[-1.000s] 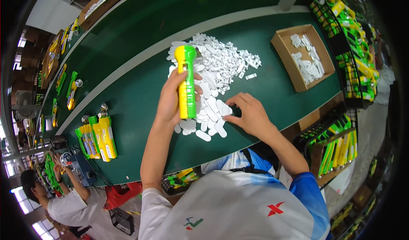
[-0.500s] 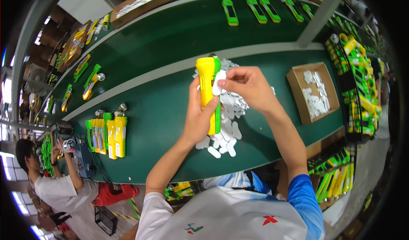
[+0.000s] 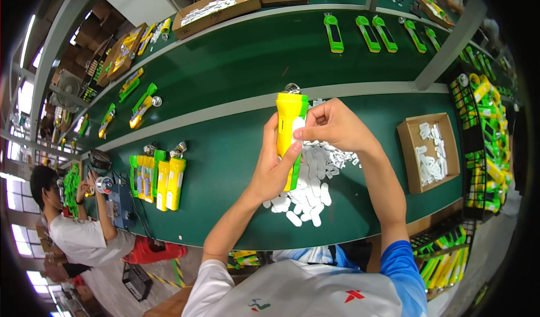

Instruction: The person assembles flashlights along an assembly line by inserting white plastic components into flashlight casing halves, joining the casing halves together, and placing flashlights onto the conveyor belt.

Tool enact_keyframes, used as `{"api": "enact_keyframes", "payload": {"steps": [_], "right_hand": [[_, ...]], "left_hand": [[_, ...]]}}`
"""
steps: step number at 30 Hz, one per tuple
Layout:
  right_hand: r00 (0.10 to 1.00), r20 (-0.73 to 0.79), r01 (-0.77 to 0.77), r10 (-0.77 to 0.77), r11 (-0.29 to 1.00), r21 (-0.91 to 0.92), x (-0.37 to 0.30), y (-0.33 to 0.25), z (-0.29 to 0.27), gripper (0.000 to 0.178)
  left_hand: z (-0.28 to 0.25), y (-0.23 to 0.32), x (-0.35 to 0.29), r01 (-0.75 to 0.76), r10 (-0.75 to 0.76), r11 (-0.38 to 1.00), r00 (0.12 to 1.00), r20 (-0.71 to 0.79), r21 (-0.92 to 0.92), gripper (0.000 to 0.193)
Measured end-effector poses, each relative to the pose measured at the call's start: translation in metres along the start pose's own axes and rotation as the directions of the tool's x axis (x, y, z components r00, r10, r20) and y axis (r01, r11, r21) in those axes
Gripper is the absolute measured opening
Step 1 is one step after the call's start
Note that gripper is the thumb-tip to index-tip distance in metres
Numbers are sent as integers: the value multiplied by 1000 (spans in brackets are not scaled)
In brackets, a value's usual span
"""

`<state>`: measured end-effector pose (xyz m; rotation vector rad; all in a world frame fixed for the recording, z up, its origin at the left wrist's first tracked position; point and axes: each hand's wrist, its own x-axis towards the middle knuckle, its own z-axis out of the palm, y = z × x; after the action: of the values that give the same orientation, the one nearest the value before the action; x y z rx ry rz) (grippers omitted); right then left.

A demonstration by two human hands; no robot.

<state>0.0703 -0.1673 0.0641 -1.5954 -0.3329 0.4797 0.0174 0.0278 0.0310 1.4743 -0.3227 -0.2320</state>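
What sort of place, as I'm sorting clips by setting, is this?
Most likely a factory assembly workshop: a green workbench with a heap of white pieces, a black basket full of yellow and green parts, and a co-worker at the left.

Left hand (image 3: 272, 172) around a yellow-and-green plastic flashlight (image 3: 287, 114), right hand (image 3: 342, 130) touching a small white rounded piece (image 3: 298, 123) against it, dark green table (image 3: 222, 148) below

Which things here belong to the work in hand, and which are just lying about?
Likely in use:
yellow-green flashlight, in the left hand
white oval piece, in the right hand
pile of white pieces

Apparently lying about:
row of flashlights
cardboard box
black mesh basket
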Motion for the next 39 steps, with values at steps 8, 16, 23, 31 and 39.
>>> {"api": "enact_keyframes", "payload": {"steps": [8, 16, 23, 31, 39], "right_hand": [[863, -338, 372, -376, 925, -81, -8, -3, -23, 46], [918, -280, 305, -280, 951, 48, -7, -3, -35, 17], [903, -342, 279, -259, 960, 11, -3, 1, -32, 15], [896, -355, 289, -267, 957, 11, -3, -4, -22, 18], [700, -576, 422, -422, 895, -144, -11, -20, 6, 15]], "left_hand": [[30, 15, 26, 45, -55, 987, 996, -67, -153, 57], [25, 9, 19, 196, -170, 961, 976, 138, -195, 59], [30, 15, 25, 227, -168, 931, 961, 219, -285, 55], [18, 14, 19, 263, -169, 901, 945, 280, -345, 56], [24, 18, 15, 144, -108, 909, 988, 111, -392, 54]]}}
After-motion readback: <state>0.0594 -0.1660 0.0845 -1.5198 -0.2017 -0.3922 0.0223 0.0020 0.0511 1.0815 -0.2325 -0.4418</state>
